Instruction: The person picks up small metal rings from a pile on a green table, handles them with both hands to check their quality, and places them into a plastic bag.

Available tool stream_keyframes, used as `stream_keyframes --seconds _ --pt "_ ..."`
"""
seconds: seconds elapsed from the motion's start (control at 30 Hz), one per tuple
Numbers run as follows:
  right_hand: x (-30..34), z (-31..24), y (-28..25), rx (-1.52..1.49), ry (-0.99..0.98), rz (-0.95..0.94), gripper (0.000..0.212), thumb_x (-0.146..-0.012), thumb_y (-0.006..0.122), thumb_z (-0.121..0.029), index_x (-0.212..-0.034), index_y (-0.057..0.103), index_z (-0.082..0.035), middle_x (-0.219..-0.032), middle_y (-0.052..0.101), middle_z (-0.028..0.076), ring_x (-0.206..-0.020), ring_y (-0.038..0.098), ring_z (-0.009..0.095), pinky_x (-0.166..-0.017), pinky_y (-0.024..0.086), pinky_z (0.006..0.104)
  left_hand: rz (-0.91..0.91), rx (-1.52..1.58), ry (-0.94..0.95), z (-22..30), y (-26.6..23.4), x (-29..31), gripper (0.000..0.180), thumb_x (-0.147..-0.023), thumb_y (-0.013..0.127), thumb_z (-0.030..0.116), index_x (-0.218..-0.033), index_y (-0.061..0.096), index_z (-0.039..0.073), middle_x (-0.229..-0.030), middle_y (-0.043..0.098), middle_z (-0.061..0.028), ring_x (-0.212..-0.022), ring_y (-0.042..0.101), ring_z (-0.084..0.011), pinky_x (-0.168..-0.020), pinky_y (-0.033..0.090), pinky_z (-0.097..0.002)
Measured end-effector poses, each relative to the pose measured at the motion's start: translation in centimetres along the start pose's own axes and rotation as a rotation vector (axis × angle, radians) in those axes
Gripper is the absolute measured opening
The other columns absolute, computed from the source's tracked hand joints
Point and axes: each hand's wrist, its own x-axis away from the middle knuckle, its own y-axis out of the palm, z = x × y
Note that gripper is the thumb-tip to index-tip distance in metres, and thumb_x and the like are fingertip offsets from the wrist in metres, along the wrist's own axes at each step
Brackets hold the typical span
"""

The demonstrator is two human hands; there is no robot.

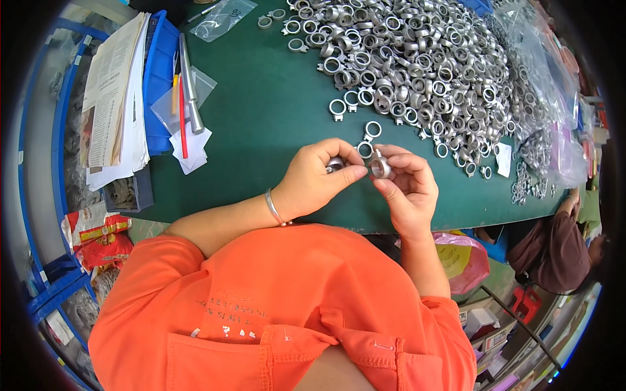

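My left hand (pixel 315 174), with a silver bangle on its wrist, curls around a small metal ring (pixel 335 164) that shows between thumb and forefinger. Close beside it, my right hand (pixel 411 189) pinches another metal ring (pixel 380 168) between thumb and fingertips, its opening facing me. The two hands nearly meet over the green tabletop (pixel 261 85) near its front edge. Just beyond the fingers lie two loose rings, one (pixel 372 129) farther off and one (pixel 364 150) nearer. Behind them spreads a large heap of similar metal rings (pixel 417 72), many with a small lug on the rim.
At the left are a blue tray (pixel 160 85), stacked papers (pixel 114 98), a tapered metal rod (pixel 190 85) and a red pen (pixel 183 127). Clear plastic bags (pixel 548 85) lie at the right. A person in brown (pixel 551 251) sits beyond the table's right end.
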Motion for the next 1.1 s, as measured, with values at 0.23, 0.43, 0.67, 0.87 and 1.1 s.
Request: stream_keyframes --seconds 0.23,0.43,0.67,0.87,1.1 --pt "0.3 0.0 0.6 0.356 -0.218 -0.045 0.032 -0.071 0.057 0.014 -0.099 0.048 0.000 -0.113 0.052 0.020 -0.098 0.056 0.023 -0.080 0.049 0.0305 -0.140 0.181 -0.062 -0.2 0.0 0.1 0.019 -0.077 0.068 0.007 -0.094 0.061 0.000 -0.080 0.059 -0.0035 -0.072 0.054 -0.0056 -0.064 0.045 -0.0185" --pt "-2.4 -0.5 -0.7 1.017 -0.257 0.019 0.026 -0.070 0.050 0.014 -0.089 0.059 -0.001 -0.095 0.055 0.013 -0.081 0.056 0.027 -0.069 0.046 0.0320 -0.005 -0.086 0.160 -0.4 -0.3 -0.2 0.018 -0.078 0.055 -0.005 -0.095 0.059 -0.004 -0.084 0.060 -0.0081 -0.067 0.056 -0.0094 -0.058 0.046 -0.0197" --pt "-4.3 0.4 -2.1 1.183 -0.141 -0.083 0.012 -0.073 0.058 0.006 -0.083 0.058 -0.002 -0.080 0.055 0.009 -0.073 0.052 0.027 -0.069 0.043 0.0324 -0.038 0.756 -0.360 0.7 -1.5 -0.3 0.008 -0.080 0.048 0.001 -0.085 0.054 0.000 -0.071 0.056 -0.0092 -0.055 0.051 -0.0105 -0.039 0.035 -0.0198" --pt "-2.3 -0.9 -0.1 0.733 -0.040 -0.115 0.013 -0.074 0.061 0.006 -0.084 0.059 -0.002 -0.077 0.061 0.009 -0.070 0.059 0.021 -0.064 0.046 0.0279 -0.024 0.234 -0.216 0.5 -0.8 -0.2 0.013 -0.078 0.067 0.008 -0.086 0.059 0.002 -0.065 0.054 -0.0011 -0.053 0.048 -0.0038 -0.044 0.035 -0.0169" --pt "-0.7 -0.4 0.7 0.068 0.104 0.113 0.016 -0.085 0.052 0.003 -0.100 0.051 0.001 -0.085 0.060 0.011 -0.073 0.059 0.016 -0.063 0.049 0.0263 -0.018 -0.240 0.330 -0.1 -0.7 -0.3 0.019 -0.071 0.070 0.003 -0.088 0.063 0.003 -0.080 0.061 -0.0030 -0.073 0.056 -0.0105 -0.062 0.045 -0.0231"
